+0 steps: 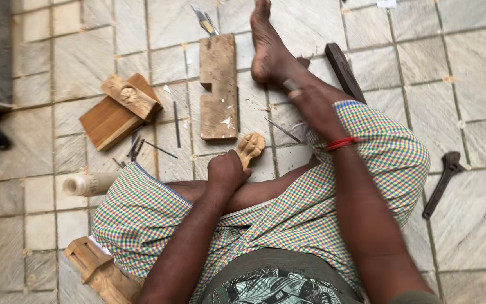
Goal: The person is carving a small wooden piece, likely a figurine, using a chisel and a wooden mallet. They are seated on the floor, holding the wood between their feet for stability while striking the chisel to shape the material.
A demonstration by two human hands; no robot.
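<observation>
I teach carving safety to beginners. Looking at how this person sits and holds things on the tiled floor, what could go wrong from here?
1. The left hand grips the small carved piece over the lap, unclamped; it could slip.
2. The right hand holds a tool right beside the bare foot; a slip might cut skin.
3. Thin metal tools lie loose on the tiles close to the legs and could be knelt or stepped on.

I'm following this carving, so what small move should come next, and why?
Probably bring the right hand and the tool it seems to grip back to the carved wooden piece. The left hand already holds that piece steady, while the right hand sits apart from it near the foot.
</observation>
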